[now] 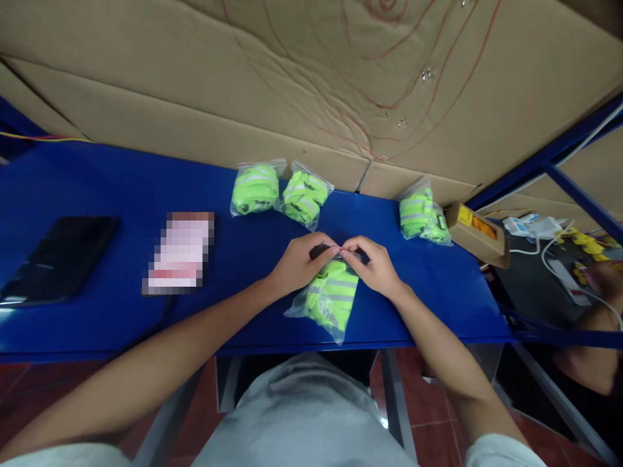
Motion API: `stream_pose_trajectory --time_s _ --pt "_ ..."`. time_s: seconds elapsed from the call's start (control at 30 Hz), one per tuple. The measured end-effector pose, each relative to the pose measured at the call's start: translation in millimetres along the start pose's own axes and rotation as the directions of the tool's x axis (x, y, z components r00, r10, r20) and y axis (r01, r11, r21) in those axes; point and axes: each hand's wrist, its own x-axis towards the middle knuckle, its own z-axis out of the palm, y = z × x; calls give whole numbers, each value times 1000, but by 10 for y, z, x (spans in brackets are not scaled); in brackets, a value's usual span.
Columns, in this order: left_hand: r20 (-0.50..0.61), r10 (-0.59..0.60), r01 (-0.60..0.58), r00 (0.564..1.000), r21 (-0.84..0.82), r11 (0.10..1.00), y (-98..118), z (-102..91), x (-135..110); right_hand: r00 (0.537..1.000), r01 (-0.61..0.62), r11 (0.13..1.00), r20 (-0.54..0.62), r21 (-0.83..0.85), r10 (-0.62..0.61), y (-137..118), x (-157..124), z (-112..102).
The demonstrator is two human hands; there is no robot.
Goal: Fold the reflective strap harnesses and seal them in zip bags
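A clear plastic zip bag [299, 305] lies near the front edge of the table, with a folded neon-yellow reflective strap bundle [333, 295] inside it. My left hand [304, 259] pinches the bag's top edge between thumb and forefinger. Right beside it, my right hand [372, 263] pinches the same edge, the fingertips of both hands almost touching. The part of the edge under the fingers is hidden. Grey reflective bands cross the yellow material.
Two similar filled bags [256, 188] [305, 193] lie at the back, and another bag [422, 214] is beside a cardboard box [479, 233]. On the left of the blue table [233, 259] are a black tablet-like object [61, 259] and a blurred-out phone-like screen [180, 253]. Another person's arm [596, 324] shows at right.
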Motion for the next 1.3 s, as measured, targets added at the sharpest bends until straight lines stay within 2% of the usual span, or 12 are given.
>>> stream_pose_trajectory --time_s 0.13,0.3,0.43,0.6,0.7,0.83,0.93,1.0,1.07,1.17,1.23,1.3 --pt "0 81 -81 997 3 997 -14 9 -11 1000 14 999 23 47 -15 -6 -29 -10" --pt "5 28 -28 1000 -14 1000 -36 21 -13 995 -69 996 73 54 65 10 -47 -10" --pt "-12 -16 15 1000 -60 998 -52 32 -4 993 -115 993 -27 -38 114 61 0 -20" --pt "-71 -80 70 994 -131 989 -42 33 31 981 -145 988 -136 -50 137 91 55 -31" --pt "-15 -102 97 995 -206 974 -54 13 68 964 -175 984 -210 -29 165 77 54 -28" --pt "130 -128 164 983 -329 930 -90 -30 79 917 -226 974 -337 7 215 117 55 -56" --pt "232 -145 214 962 -305 928 -79 -28 43 867 -259 965 -432 38 250 198 78 -85" --pt "244 -154 223 957 -285 932 -62 0 15 841 -271 961 -474 50 262 251 95 -96" --pt "185 -163 212 969 -285 935 -62 35 -3 823 -275 961 -505 43 258 295 108 -116" --pt "1 -147 144 989 -235 961 -96 61 -6 798 -263 965 -566 -18 207 369 120 -221" --pt "-94 -96 86 991 -106 991 -115 52 -3 766 -259 957 -631 -132 120 447 121 -350" --pt "-126 -34 43 991 63 997 -110 33 -5 721 -291 921 -692 -258 34 553 113 -503"
